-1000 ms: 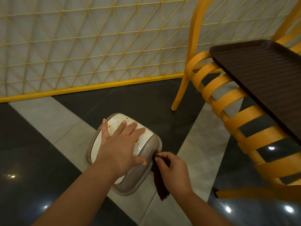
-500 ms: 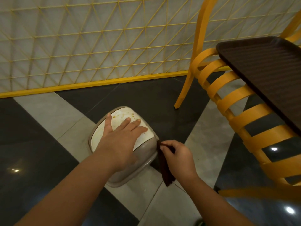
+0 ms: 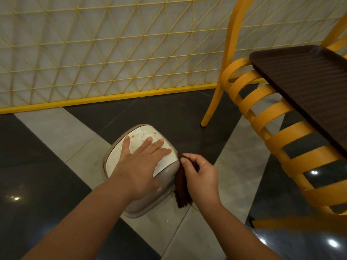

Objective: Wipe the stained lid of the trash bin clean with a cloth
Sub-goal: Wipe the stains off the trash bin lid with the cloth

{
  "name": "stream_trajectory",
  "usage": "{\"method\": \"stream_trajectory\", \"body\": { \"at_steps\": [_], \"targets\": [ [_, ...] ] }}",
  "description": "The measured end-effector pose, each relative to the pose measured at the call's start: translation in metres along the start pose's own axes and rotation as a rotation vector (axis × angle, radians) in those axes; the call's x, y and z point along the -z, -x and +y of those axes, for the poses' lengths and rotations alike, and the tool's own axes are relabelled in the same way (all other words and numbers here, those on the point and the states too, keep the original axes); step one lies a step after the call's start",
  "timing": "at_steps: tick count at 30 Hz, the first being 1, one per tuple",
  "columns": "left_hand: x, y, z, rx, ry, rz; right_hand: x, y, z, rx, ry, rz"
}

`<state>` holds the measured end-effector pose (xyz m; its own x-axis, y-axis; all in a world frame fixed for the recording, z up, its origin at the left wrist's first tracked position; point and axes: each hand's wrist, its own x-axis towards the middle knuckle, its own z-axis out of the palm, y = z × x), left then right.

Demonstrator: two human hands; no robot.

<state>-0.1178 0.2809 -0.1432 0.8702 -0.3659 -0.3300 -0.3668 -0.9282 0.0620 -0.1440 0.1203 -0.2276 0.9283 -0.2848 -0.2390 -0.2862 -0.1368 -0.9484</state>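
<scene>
A small grey trash bin [image 3: 150,203] stands on the floor, seen from above. Its white lid [image 3: 139,136] carries brown stains near the far edge. My left hand [image 3: 139,164] lies flat on the lid, fingers spread, covering most of its middle. My right hand [image 3: 201,175] pinches a dark brown cloth [image 3: 181,186] at the bin's right side. The cloth hangs down against the bin's wall, just off the lid's right edge.
A yellow slatted chair [image 3: 272,113] stands to the right, with a dark brown tray [image 3: 309,79] resting on it. A yellow lattice fence [image 3: 112,53] with a yellow base rail runs along the back. The floor is glossy black and grey tile.
My right hand with the cloth has risen a little along the bin's right side towards the lid's edge. My left hand stays flat on the lid. The view has shifted slightly.
</scene>
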Motion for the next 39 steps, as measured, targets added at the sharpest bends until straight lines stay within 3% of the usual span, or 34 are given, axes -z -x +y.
{"method": "stream_trajectory", "body": {
  "at_steps": [4,6,9,14,17,21,28,34,39],
  "targets": [
    [0.0,0.003,0.0,-0.03,-0.057,-0.006,0.013,0.0,0.012,-0.012,0.296,-0.076],
    [-0.003,0.009,-0.004,-0.036,-0.085,0.029,0.017,0.007,0.017,0.142,0.528,-0.129],
    [-0.012,0.024,-0.006,0.06,-0.012,0.125,0.02,0.021,0.022,0.314,0.665,-0.206],
    [-0.027,0.03,-0.001,0.224,0.112,0.242,0.02,0.024,0.018,0.434,0.756,-0.23],
    [-0.036,0.027,0.005,0.232,0.118,0.292,0.017,0.013,0.012,0.439,0.785,-0.213],
    [-0.043,0.026,0.005,0.234,0.1,0.313,0.004,-0.013,0.001,0.31,0.789,-0.16],
    [-0.044,0.024,0.004,0.235,0.08,0.309,0.019,0.031,0.022,0.408,0.746,-0.255],
    [-0.044,0.024,0.006,0.241,0.059,0.31,0.005,-0.002,0.007,0.335,0.782,-0.133],
    [-0.046,0.022,0.005,0.249,0.058,0.319,0.013,0.025,0.017,0.442,0.774,-0.223]
  ]
}}
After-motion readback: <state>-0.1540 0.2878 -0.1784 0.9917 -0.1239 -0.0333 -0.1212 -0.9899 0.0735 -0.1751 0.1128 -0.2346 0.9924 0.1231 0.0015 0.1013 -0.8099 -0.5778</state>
